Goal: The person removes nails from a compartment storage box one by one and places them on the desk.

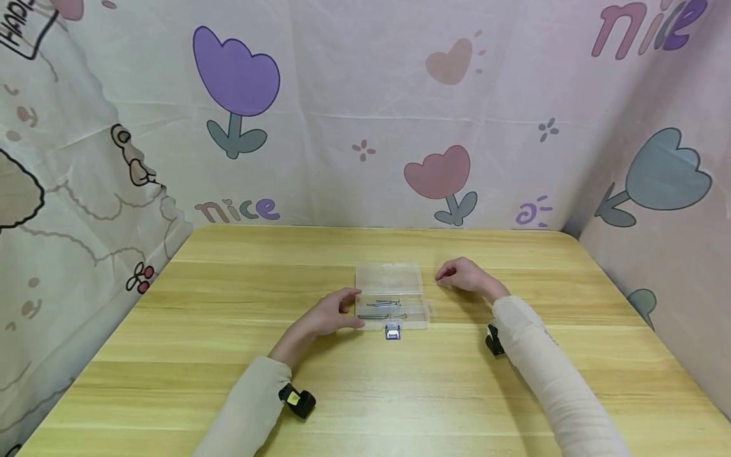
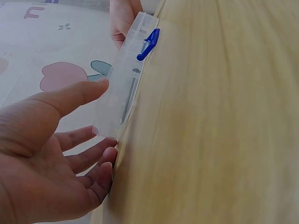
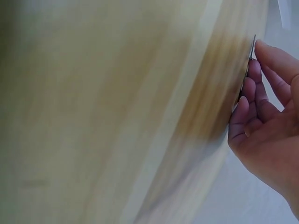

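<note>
A clear plastic box (image 1: pixel 391 298) lies open at the table's middle, its lid (image 1: pixel 389 278) flat behind it and a blue latch (image 1: pixel 392 332) at the front. Several nails (image 1: pixel 381 304) lie inside. My left hand (image 1: pixel 354 308) rests against the box's left side with its fingers relaxed; in the left wrist view, the thumb (image 2: pixel 88 91) touches the box (image 2: pixel 122 95) near the blue latch (image 2: pixel 148 44). My right hand (image 1: pixel 441 276) is just right of the lid. In the right wrist view, the right hand (image 3: pixel 256 58) pinches a thin nail (image 3: pixel 252 48) against the table.
The wooden table (image 1: pixel 228 381) is walled in by printed cloth at the back (image 1: pixel 365 127), left and right. A black wrist camera sits on each forearm, left (image 1: pixel 297 401) and right (image 1: pixel 493 340). The right hand (image 2: pixel 122 21) shows beyond the box in the left wrist view.
</note>
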The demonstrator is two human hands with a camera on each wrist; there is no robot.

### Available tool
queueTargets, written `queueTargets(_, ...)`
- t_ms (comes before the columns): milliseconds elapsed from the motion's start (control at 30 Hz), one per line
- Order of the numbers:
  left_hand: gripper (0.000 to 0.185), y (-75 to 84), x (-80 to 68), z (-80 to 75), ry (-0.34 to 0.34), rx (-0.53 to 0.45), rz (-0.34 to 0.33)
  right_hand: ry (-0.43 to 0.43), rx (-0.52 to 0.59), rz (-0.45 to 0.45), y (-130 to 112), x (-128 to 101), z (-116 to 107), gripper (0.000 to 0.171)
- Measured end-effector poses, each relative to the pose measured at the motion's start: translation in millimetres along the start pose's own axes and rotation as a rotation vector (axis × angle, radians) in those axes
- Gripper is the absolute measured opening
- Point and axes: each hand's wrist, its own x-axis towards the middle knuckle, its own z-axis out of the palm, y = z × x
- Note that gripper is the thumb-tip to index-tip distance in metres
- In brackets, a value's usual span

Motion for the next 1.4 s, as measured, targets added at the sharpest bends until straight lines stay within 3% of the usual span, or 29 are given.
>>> queueTargets(200, 0.069, -0.9, -0.1, 0.6, -0.001, 0.003, 0.009, 0.016, 0.070, 0.029, 2.1, -2.5, 0.2, 0.015)
queueTargets(500, 0.069, -0.7, 0.3, 1.6, -0.010, 0.005, 0.013, 0.073, 0.084, 0.055, 0.4, -8.9, -1.3, 0.021)
queueTargets(1400, 0.070, -2.2, 0.9, 0.6, -0.001, -0.004, -0.003, 0.073, 0.051, -0.175, -43.7, -41.4, 30.5, 0.009)
